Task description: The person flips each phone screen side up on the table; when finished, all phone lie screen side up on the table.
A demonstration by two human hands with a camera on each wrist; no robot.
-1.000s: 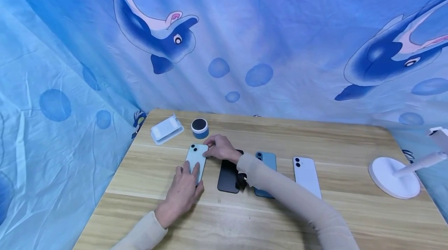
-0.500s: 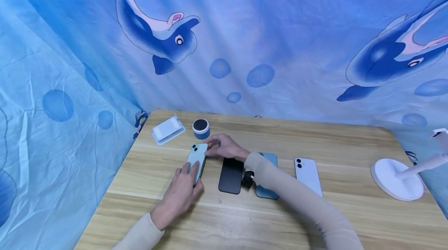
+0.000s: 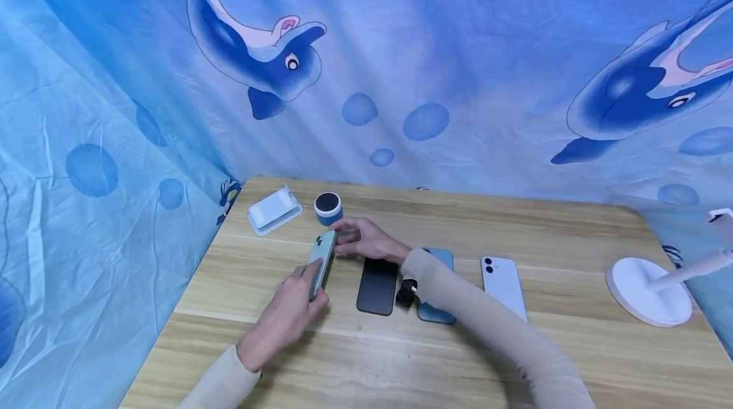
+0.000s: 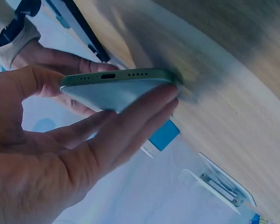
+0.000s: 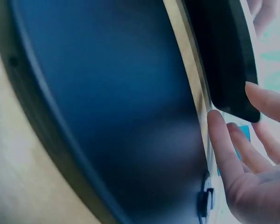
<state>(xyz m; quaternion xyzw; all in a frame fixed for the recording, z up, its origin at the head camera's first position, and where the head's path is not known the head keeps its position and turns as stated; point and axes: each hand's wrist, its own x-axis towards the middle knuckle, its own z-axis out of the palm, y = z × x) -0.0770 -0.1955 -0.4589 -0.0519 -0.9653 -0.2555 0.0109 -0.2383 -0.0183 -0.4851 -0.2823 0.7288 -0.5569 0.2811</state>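
Note:
A light green smartphone (image 3: 324, 255) is tilted up off the wooden table, its camera end away from me. My left hand (image 3: 286, 307) grips its near end, thumb on one edge and fingers spread across the back. The left wrist view shows the phone's bottom edge (image 4: 116, 76) with its charging port. At the far end, my right hand (image 3: 369, 240) holds the corner. In the right wrist view, its thumb (image 5: 266, 100) overlaps the dark screen side (image 5: 228, 56) while the other fingers lie around the corner. A black phone (image 3: 376, 291) lies flat under the right wrist.
A blue phone (image 3: 436, 315), partly under the right sleeve, and a white phone (image 3: 504, 285) lie to the right. Behind the hands stand a blue-and-white cylinder (image 3: 328, 208) and a white folding stand (image 3: 275, 210). A white round-based stand (image 3: 647, 293) occupies the right side.
The light green phone has gone from lying nearly flat to tilted, its right edge raised. My left fingers have shifted toward its left side, and the right hand has stayed at the far corner.

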